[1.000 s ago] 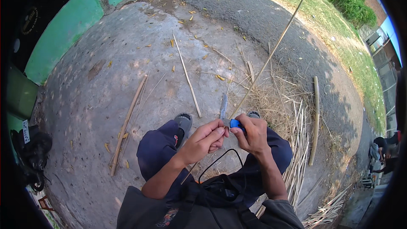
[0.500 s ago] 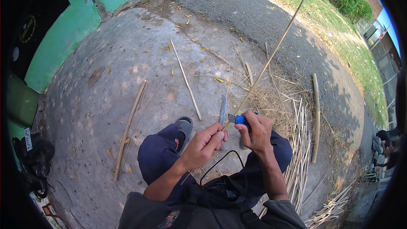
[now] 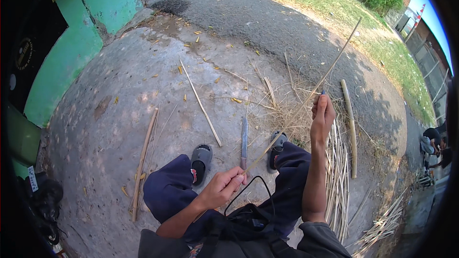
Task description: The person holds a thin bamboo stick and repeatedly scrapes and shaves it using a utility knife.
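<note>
My left hand [image 3: 224, 189] is closed round the lower end of a long thin bamboo strip [image 3: 334, 60], low between my knees. The strip slants up and away to the right. My right hand [image 3: 323, 114], arm stretched forward, is closed beside the strip's upper part. A small dark-blue bit of the utility knife [image 3: 323, 92] shows at its fingertips; its blade is hidden. Whether the right hand touches the strip I cannot tell. On the ground between my feet lies a long-bladed knife [image 3: 244, 138], its handle toward me.
A pile of split bamboo strips [image 3: 337, 177] lies right of my leg, with a thick bamboo pole [image 3: 349, 126] beyond it. Fibrous shavings [image 3: 301, 122] cover the ground ahead. Bamboo pieces [image 3: 146, 162] lie at left, another strip [image 3: 201, 102] ahead. A person [image 3: 432, 141] is at far right.
My right hand has moved forward and up along the strip with the utility knife, away from my left hand. The left hand keeps its grip, a little lower. The strip's far end is now in view.
</note>
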The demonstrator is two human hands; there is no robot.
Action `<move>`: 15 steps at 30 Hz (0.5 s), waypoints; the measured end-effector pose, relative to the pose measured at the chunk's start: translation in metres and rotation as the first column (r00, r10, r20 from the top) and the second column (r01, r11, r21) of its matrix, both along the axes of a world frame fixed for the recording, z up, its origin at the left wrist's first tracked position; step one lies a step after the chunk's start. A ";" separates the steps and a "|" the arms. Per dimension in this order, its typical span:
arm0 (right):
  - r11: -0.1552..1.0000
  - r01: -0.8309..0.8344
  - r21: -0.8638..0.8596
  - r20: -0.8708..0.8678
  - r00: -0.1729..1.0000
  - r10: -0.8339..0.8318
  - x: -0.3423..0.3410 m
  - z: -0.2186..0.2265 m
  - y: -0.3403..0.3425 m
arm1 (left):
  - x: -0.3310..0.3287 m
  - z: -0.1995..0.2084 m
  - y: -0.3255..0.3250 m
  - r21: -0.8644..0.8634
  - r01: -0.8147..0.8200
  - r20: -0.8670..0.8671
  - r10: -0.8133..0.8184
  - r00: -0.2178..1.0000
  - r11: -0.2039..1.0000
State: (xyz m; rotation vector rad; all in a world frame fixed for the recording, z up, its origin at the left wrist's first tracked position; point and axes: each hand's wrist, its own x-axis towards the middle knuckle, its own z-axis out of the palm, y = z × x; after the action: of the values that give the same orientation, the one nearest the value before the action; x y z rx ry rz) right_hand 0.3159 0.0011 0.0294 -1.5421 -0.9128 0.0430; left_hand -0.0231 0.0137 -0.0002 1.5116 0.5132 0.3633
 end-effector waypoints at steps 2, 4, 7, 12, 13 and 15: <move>0.992 -0.102 0.068 -0.166 0.980 0.112 -0.009 -0.005 -0.001 | -0.005 -0.011 0.004 -0.247 0.026 0.087 -0.005 0.996 0.969; 0.981 -0.187 0.039 -0.145 0.971 0.191 -0.033 -0.009 -0.002 | -0.006 -0.008 0.007 -0.357 -0.008 0.107 0.050 0.993 0.934; 0.940 -0.326 -0.104 0.087 0.938 0.336 -0.066 -0.017 -0.005 | -0.004 -0.001 0.017 -0.374 -0.101 0.103 0.149 0.983 0.922; 0.828 -0.453 -0.331 0.311 0.776 0.549 -0.106 -0.022 -0.008 | -0.003 0.000 0.028 -0.485 -0.124 0.168 0.232 0.958 0.865; 0.807 -0.470 -0.357 0.312 0.754 0.577 -0.110 -0.022 -0.008 | -0.002 0.001 0.027 -0.487 -0.127 0.168 0.235 0.957 0.864; 0.785 -0.486 -0.384 0.313 0.731 0.606 -0.114 -0.022 -0.008 | 0.003 0.001 0.023 -0.416 -0.163 0.177 0.255 0.950 0.895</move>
State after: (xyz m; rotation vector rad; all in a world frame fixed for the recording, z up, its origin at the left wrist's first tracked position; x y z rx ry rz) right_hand 0.2015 -0.0068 0.0069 -1.5026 -1.7716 0.2892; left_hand -0.0202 0.0372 0.0011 1.0063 0.5330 0.5593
